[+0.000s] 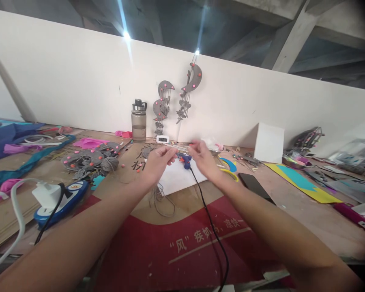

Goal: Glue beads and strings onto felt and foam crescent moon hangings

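Hands meet above the white sheet (176, 178): left hand (156, 162) and right hand (204, 159) each pinch an end of a thin pale stick (179, 148). Risk: blue glue gun (185, 160) lying just beneath, its black cord (211, 227) between the forearms, liable to snag or burn.

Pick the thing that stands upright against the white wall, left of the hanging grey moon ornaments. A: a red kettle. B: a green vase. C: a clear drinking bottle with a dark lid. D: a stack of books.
C: the clear drinking bottle with a dark lid stands by the white wall, left of the hanging grey moon ornaments.
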A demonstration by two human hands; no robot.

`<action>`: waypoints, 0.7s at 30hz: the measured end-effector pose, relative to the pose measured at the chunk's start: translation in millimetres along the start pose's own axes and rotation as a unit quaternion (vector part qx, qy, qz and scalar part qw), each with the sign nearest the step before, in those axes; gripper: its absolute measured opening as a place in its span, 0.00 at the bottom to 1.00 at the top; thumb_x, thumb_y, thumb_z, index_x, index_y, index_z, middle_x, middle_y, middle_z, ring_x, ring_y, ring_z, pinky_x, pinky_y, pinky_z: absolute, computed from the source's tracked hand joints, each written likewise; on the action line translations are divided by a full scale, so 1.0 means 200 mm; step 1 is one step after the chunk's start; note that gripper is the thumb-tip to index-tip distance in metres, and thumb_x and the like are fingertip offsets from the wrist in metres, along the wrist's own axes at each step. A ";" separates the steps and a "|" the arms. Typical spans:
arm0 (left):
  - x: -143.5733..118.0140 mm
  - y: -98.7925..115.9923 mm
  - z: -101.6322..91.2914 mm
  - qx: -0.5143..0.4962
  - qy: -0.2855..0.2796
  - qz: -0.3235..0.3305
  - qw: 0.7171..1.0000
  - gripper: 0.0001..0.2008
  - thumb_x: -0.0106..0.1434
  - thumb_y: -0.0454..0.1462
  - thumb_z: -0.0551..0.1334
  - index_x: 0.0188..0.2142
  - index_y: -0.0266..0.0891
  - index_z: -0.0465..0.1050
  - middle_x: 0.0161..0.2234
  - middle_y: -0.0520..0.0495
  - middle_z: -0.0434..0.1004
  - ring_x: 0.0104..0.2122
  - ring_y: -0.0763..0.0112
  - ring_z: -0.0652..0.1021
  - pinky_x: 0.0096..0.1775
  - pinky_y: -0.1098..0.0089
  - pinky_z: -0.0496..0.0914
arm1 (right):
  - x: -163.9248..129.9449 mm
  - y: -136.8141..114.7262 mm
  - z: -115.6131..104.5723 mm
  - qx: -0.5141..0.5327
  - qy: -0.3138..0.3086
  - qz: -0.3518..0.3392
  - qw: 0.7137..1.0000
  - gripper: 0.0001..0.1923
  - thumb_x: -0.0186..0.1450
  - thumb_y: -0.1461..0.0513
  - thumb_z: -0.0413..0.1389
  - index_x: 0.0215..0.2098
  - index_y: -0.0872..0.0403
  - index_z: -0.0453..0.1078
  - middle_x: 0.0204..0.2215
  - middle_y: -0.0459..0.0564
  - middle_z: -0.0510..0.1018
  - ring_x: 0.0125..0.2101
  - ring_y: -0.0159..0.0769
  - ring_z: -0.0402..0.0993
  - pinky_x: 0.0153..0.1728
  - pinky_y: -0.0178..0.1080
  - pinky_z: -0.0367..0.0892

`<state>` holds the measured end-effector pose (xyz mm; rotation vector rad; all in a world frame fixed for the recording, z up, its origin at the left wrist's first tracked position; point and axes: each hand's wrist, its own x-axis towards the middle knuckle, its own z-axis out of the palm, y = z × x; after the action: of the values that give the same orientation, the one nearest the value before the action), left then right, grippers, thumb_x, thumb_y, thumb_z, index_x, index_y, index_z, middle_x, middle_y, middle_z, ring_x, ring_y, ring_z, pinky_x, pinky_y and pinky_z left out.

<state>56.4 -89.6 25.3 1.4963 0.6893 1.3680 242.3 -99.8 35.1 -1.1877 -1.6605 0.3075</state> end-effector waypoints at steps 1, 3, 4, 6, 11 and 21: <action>-0.01 0.00 0.01 0.000 -0.011 0.010 1.000 0.15 0.58 0.48 0.64 0.31 0.37 0.75 0.28 0.50 0.74 0.26 0.75 0.70 0.30 0.72 0.64 | -0.06 -0.04 0.06 0.020 -0.022 -0.009 1.000 0.21 0.66 0.50 0.51 0.52 0.52 0.59 0.38 0.49 0.73 0.36 0.35 0.69 0.42 0.41 0.64; -0.03 0.00 0.03 -0.010 -0.031 0.029 0.999 0.13 0.58 0.46 0.65 0.31 0.37 0.74 0.27 0.50 0.74 0.26 0.75 0.70 0.31 0.72 0.65 | -0.15 -0.10 0.15 0.052 -0.047 -0.009 0.997 0.21 0.68 0.50 0.48 0.53 0.52 0.58 0.37 0.49 0.74 0.37 0.35 0.70 0.42 0.41 0.65; -0.04 0.00 0.04 -0.019 -0.037 0.036 0.998 0.12 0.58 0.45 0.65 0.31 0.37 0.74 0.26 0.51 0.74 0.26 0.76 0.70 0.31 0.72 0.66 | -0.18 -0.11 0.18 0.060 -0.047 0.000 0.997 0.21 0.69 0.49 0.47 0.53 0.52 0.58 0.37 0.49 0.74 0.38 0.35 0.70 0.41 0.41 0.65; -0.05 0.01 0.05 -0.030 -0.040 0.041 0.998 0.11 0.57 0.43 0.66 0.30 0.36 0.74 0.25 0.51 0.74 0.26 0.75 0.71 0.31 0.72 0.67 | -0.22 -0.12 0.20 0.077 -0.031 0.025 0.996 0.21 0.69 0.47 0.45 0.52 0.52 0.58 0.36 0.50 0.74 0.37 0.36 0.71 0.38 0.40 0.66; -0.08 0.04 0.08 -0.018 -0.049 0.019 0.998 0.09 0.53 0.39 0.68 0.28 0.35 0.73 0.23 0.50 0.75 0.24 0.73 0.73 0.30 0.69 0.69 | -0.26 -0.11 0.18 0.111 -0.007 0.047 0.993 0.21 0.69 0.47 0.44 0.50 0.53 0.58 0.36 0.50 0.73 0.34 0.35 0.71 0.35 0.39 0.67; -0.08 0.00 0.08 0.055 -0.110 -0.003 0.992 0.10 0.54 0.40 0.66 0.27 0.36 0.69 0.23 0.52 0.71 0.25 0.75 0.70 0.31 0.71 0.65 | -0.27 -0.03 0.15 0.117 -0.014 -0.003 0.993 0.17 0.69 0.54 0.49 0.52 0.52 0.55 0.35 0.49 0.73 0.34 0.36 0.70 0.38 0.42 0.65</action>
<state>68.1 -108.2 20.7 1.7016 0.6362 1.1544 213.6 -136.8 -4.9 -1.0073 -1.6031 0.5026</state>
